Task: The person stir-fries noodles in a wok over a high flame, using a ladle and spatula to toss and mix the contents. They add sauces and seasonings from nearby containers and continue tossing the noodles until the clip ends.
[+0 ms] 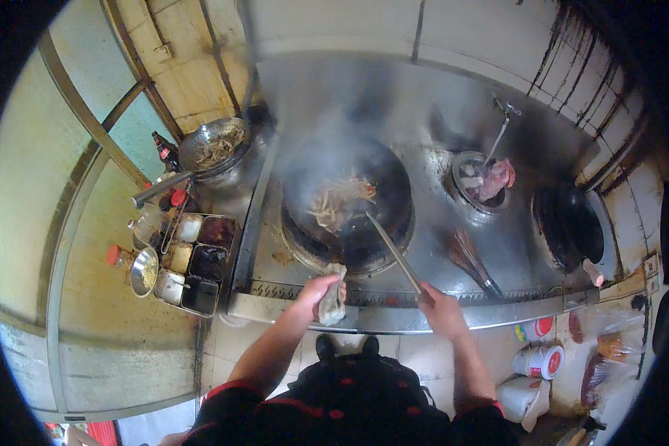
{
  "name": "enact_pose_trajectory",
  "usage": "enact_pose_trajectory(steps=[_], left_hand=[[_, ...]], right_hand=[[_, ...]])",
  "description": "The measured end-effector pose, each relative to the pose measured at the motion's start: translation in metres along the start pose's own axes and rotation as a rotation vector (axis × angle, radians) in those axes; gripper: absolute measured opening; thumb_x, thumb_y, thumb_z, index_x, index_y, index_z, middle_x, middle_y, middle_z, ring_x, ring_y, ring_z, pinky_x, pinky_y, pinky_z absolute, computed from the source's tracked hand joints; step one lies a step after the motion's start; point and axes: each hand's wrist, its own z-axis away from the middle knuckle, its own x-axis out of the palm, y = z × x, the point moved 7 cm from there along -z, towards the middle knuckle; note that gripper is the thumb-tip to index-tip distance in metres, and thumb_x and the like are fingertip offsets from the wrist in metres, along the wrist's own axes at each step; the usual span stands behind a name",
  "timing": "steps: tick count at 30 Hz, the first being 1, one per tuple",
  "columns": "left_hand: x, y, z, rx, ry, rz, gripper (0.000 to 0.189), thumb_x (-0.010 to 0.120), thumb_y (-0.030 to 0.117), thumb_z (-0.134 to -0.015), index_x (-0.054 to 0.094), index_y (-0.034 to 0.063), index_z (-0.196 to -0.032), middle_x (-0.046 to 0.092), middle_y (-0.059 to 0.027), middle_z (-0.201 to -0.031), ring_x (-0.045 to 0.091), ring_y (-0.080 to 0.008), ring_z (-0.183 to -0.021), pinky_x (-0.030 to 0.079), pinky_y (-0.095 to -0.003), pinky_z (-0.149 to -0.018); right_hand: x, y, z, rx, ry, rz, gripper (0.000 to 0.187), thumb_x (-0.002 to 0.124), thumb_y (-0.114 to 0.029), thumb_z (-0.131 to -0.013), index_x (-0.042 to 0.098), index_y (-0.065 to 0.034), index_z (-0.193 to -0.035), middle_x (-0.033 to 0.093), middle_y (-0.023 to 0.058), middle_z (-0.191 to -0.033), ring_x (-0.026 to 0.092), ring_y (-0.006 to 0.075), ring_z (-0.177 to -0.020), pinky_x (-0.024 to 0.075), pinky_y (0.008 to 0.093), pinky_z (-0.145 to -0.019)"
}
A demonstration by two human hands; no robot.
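Note:
A large dark wok point(387, 167) sits on the burner ring before me, steam rising from it. Pale strips of food point(331, 206) lie in the wok, with the head of a long-handled wok ladle or spatula point(393, 248) among them. My right hand point(440, 309) is closed around the handle's near end. My left hand point(320, 295) grips a folded, greyish cloth point(333, 298) at the wok's near rim; whether it also holds a wok handle under the cloth cannot be told.
At left stand a seasoning rack point(187, 262), a small metal bowl point(144, 272) and a strainer point(214, 146) with browned food. To the right are a pot point(482, 192) with raw meat, a tap point(504, 120), a bamboo wok brush point(471, 259) and a second wok point(568, 228).

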Motion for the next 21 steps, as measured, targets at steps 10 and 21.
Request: enact_pose_trajectory(steps=[10, 21], left_hand=[[0.023, -0.004, 0.004, -0.072, -0.089, 0.242, 0.024, 0.05, 0.026, -0.09, 0.05, 0.0022, -0.09, 0.05, -0.0066, -0.071, 0.051, -0.0157, -0.058, 0.047, -0.0289, -0.053], [0.066, 0.001, 0.046, -0.127, -0.045, 0.353, 0.015, 0.051, 0.018, -0.088, 0.046, 0.005, -0.082, 0.047, -0.0051, -0.066, 0.05, -0.0155, -0.054, 0.046, -0.029, -0.049]], right_hand=[[0.057, 0.017, -0.006, -0.31, 0.142, 0.184, 0.044, 0.047, -0.021, -0.088, 0.042, -0.0092, -0.13, 0.06, 0.0268, -0.09, 0.058, 0.0442, -0.086, 0.046, 0.0497, -0.077], [-0.018, -0.032, 0.02, -0.254, -0.137, 0.292, 0.046, 0.043, -0.024, -0.09, 0.04, -0.0076, -0.133, 0.062, 0.023, -0.086, 0.059, 0.0414, -0.08, 0.0483, 0.047, -0.074]])
